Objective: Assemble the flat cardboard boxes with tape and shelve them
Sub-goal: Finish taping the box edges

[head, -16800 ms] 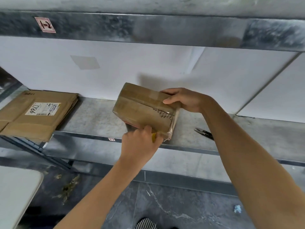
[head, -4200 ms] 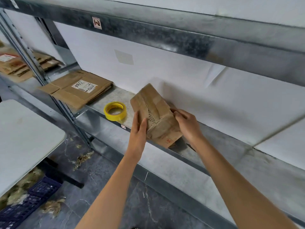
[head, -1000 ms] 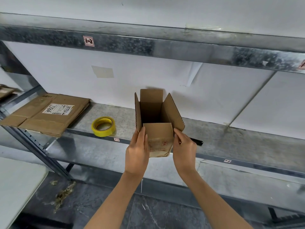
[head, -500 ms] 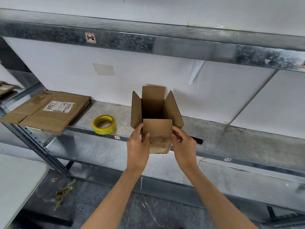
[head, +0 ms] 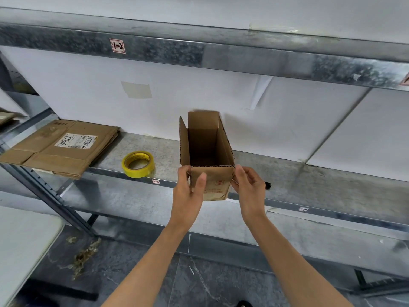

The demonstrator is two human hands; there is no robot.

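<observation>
A small brown cardboard box (head: pixel 218 185) stands upright with its top open on the metal shelf (head: pixel 321 187), its front end over the shelf's front edge. Its top flaps stand up, and the inside looks empty. My left hand (head: pixel 188 193) grips the box's front left corner, thumb on the front face. At the front right corner, my right hand (head: pixel 249 189) pinches the box with curled fingers. A roll of yellow tape (head: pixel 138 164) lies on the shelf left of the box. Flattened cardboard boxes (head: pixel 62 149) are stacked at the shelf's left end.
A black handle (head: pixel 268 185) pokes out from behind my right hand on the shelf. The upper shelf beam (head: pixel 199 54) runs overhead. A white table (head: pixel 20 251) stands at the lower left, with debris on the dark floor (head: pixel 84 255) beside it.
The box's side flaps, splayed outward a second ago, now stand upright. Both hands have shifted up to the box's top front corners.
</observation>
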